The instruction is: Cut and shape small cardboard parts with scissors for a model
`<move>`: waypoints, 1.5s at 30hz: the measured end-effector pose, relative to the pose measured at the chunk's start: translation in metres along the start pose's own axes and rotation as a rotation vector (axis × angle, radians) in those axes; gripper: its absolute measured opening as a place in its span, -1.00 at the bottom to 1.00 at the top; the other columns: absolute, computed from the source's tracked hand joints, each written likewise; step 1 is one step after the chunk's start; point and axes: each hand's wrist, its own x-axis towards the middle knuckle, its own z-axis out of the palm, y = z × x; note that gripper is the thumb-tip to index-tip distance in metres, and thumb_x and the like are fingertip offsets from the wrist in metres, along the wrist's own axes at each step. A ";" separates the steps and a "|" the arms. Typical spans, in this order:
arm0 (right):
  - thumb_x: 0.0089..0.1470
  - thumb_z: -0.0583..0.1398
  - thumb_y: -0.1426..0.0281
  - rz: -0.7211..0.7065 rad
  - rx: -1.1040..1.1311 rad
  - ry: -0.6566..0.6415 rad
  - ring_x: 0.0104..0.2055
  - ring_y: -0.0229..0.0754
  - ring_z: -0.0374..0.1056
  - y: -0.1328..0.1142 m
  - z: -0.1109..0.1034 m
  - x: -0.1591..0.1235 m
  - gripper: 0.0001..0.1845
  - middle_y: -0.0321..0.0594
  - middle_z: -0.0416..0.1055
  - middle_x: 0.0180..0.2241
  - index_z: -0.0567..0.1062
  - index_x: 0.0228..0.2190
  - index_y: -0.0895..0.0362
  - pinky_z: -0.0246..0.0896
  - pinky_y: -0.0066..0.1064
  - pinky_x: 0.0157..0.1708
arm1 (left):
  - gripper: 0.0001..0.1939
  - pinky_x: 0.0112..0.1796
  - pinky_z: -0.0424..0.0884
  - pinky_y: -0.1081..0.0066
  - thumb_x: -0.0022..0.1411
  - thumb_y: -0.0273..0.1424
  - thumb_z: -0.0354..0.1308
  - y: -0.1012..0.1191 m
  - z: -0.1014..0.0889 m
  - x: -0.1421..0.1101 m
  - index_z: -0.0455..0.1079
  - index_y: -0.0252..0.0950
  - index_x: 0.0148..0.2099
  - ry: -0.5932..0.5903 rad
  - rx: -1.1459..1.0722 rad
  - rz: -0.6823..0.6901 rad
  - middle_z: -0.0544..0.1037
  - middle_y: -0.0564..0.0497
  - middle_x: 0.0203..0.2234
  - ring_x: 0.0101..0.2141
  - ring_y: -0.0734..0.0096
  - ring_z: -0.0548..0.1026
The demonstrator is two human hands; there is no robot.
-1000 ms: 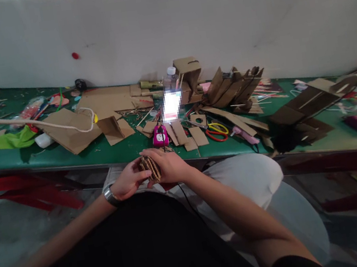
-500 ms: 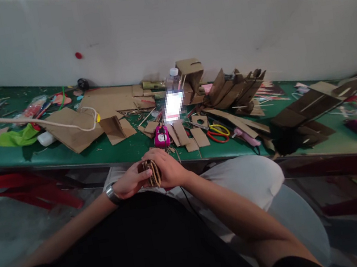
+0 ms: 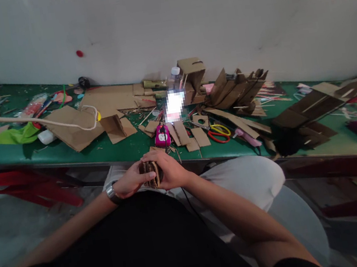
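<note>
Both hands are closed around a small stack of cardboard pieces (image 3: 151, 175), held low in front of my body just off the table's near edge. My left hand (image 3: 131, 180) grips it from the left, thumb lying across the layered edges. From the right, my right hand (image 3: 169, 169) wraps over its top and side. The layers stand roughly upright, with their cut edges facing me; the far side is hidden by my fingers. Just beyond the hands, a magenta box with a white cartoon figure (image 3: 161, 135) sits on the green table (image 3: 120, 154).
Red-and-yellow-handled scissors (image 3: 219, 133), a bright blurred screen (image 3: 174, 105), a clear bottle (image 3: 175, 78) and cardboard scraps (image 3: 201, 136) crowd the table. Folded cardboard constructions (image 3: 239, 90) stand at right. A pale cable (image 3: 27, 119) crosses the left side. A white partition (image 3: 156, 33) rises behind.
The cardboard stack has turned slightly between my hands, and my left thumb lies further across its edges. Things on the table have stayed put.
</note>
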 end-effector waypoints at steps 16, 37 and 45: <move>0.14 0.41 0.14 0.003 0.009 -0.008 0.32 0.17 0.37 -0.004 -0.008 0.003 -0.11 0.11 0.42 0.25 0.18 0.35 0.05 0.20 0.16 0.37 | -0.52 -0.07 0.56 0.22 0.03 -0.23 0.58 0.001 0.000 0.000 0.55 -0.29 -0.06 0.047 -0.092 -0.061 0.68 -0.10 -0.17 -0.08 0.08 0.65; 0.20 0.41 0.16 -0.004 -0.079 0.019 0.31 0.17 0.32 -0.008 -0.014 0.002 -0.07 0.13 0.32 0.26 0.17 0.44 0.01 0.37 0.06 0.28 | -0.56 -0.24 0.52 0.37 0.06 -0.31 0.56 0.005 -0.002 -0.002 0.53 -0.29 -0.04 0.049 -0.056 0.095 0.64 0.00 -0.29 -0.25 0.26 0.61; 0.19 0.39 0.21 0.006 -0.043 0.009 0.35 0.17 0.30 -0.012 -0.019 0.004 -0.09 0.15 0.31 0.29 0.17 0.43 0.07 0.35 0.06 0.31 | -0.53 -0.09 0.52 0.31 0.11 -0.29 0.52 -0.002 -0.013 0.003 0.53 -0.29 0.03 0.063 0.030 0.133 0.64 -0.04 -0.16 -0.13 0.23 0.60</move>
